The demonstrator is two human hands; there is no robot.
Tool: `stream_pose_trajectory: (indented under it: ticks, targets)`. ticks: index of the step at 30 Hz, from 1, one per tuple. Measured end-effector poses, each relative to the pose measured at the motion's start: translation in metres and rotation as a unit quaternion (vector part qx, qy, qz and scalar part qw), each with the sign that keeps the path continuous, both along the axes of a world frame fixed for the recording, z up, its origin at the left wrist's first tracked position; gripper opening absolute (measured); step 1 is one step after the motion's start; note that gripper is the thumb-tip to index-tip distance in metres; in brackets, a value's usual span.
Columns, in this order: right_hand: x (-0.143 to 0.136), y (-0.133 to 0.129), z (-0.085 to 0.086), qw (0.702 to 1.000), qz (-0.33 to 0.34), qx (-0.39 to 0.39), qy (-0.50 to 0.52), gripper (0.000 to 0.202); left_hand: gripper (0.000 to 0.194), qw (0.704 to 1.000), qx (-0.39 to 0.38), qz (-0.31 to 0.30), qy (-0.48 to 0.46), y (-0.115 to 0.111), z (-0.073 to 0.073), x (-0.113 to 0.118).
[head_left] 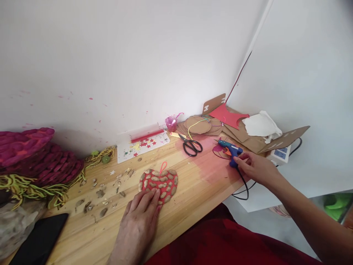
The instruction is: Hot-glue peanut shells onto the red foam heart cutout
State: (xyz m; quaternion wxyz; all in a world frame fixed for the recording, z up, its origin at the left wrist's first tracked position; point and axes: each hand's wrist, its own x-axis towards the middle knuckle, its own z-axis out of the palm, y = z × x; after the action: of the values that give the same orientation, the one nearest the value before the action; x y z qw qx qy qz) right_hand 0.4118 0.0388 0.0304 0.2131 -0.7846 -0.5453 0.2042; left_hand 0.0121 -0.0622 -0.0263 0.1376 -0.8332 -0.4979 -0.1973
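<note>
A red rounded piece covered with peanut shells (162,179), with a red loop at its top, lies flat on the wooden table. Resting over its lower left edge is my left hand (140,213), fingers laid out on the shells and the thumb mostly hidden. At the right, my right hand (252,166) closes on the handle of a blue glue gun (234,151) with an orange trigger. Its nozzle points left above a pink-stained patch of the table, and a black cord hangs from the handle.
Black-handled scissors (192,146), a pink cup (171,123), cardboard discs (197,125) and red sheet (228,117) lie along the back. A star sticker sheet (143,145) is near the wall. Shell bits (100,193), a purple stack (52,165) and a black phone (41,239) are left.
</note>
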Motion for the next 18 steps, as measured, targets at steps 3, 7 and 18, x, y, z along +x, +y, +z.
stream_pose_trajectory:
  ticks: [3, 7, 18]
  targets:
    - [-0.010, -0.006, 0.005, 0.990, 0.037, 0.088, -0.105, 0.026, 0.030, 1.000, -0.004, -0.001, 0.009, 0.000, 0.000, 0.000]
    - [-0.046, -0.021, 0.002, 0.958, 0.219, 0.175, -0.054, 0.020, 0.031, 1.000, -0.008, -0.001, 0.015, -0.001, -0.003, -0.001]
    - [-0.178, 0.002, 0.013, 0.868, 0.438, 0.222, 0.074, 0.017, 0.034, 0.996, -0.073, 0.047, 0.019, -0.004, 0.007, 0.008]
